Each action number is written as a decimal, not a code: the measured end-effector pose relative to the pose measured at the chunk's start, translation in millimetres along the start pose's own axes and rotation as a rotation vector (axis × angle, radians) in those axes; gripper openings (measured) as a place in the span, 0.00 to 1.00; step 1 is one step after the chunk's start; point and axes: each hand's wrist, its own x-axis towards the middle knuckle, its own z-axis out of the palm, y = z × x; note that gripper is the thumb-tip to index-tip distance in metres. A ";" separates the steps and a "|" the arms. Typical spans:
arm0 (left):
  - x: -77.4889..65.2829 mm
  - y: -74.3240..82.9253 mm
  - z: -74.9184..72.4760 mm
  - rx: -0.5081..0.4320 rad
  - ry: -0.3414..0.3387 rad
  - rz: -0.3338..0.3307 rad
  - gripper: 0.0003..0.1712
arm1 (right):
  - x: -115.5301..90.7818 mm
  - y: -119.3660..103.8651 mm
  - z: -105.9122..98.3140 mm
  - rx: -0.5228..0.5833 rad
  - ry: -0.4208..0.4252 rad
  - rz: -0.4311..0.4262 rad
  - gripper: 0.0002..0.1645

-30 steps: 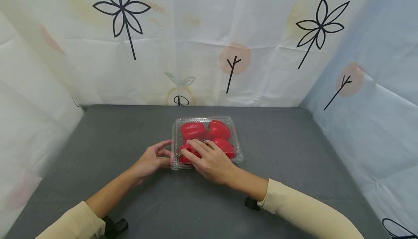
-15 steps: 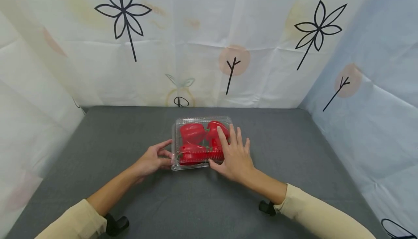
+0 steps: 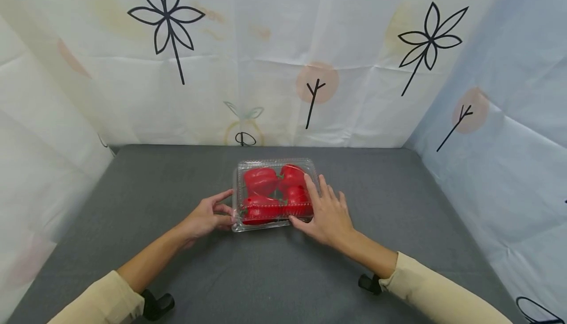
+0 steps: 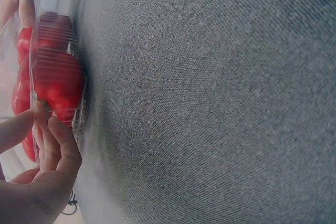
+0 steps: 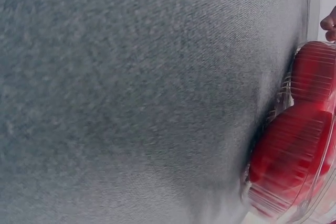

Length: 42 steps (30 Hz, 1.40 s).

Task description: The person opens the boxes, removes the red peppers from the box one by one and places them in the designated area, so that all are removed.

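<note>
A clear plastic clamshell box [image 3: 274, 161] with a ridged rim sits on the grey cloth, its lid down. Several red bell peppers [image 3: 260, 180] with green stems show through it. My left hand [image 3: 205, 218] is at the box's left side; the left wrist view has its thumb and fingers pinching the rim [image 4: 33, 61]. Over the right part of the lid lies my right hand [image 3: 328, 218], fingers extended and spread, thumb at the front edge. In the right wrist view, peppers [image 5: 294, 148] press near the ridged wall, and the right hand itself is out of sight.
Grey cloth [image 3: 248, 279] covers the table all round the box. A white curtain with printed flowers [image 3: 274, 38] hangs behind, and more fabric [image 3: 509, 166] hangs at both sides. A black wrist strap mount [image 3: 157, 307] sits at each cuff.
My right hand has moved from the front middle of the lid to its right side, and its fingers have spread. The left hand and the box have stayed in place.
</note>
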 end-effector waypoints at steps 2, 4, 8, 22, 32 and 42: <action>-0.3 0.4 0.2 0.000 -0.005 0.006 0.47 | -0.6 1.3 0.1 0.005 0.016 -0.006 0.61; -0.3 0.9 0.3 -0.001 -0.004 0.006 0.47 | -1.2 2.6 0.4 0.014 0.034 -0.014 0.61; -0.1 1.2 0.2 0.005 -0.006 0.004 0.48 | -2.5 5.5 2.4 0.022 0.071 -0.031 0.60; 3.1 -3.5 -3.0 -0.008 0.019 -0.009 0.45 | -5.0 15.2 7.4 0.019 0.187 -0.112 0.47; 14.0 -1.6 0.1 0.015 0.088 -0.046 0.41 | -6.0 20.2 3.8 0.048 0.200 -0.130 0.41; 15.7 0.6 -2.0 0.028 0.075 -0.034 0.40 | -7.7 26.3 3.7 0.088 0.212 -0.160 0.37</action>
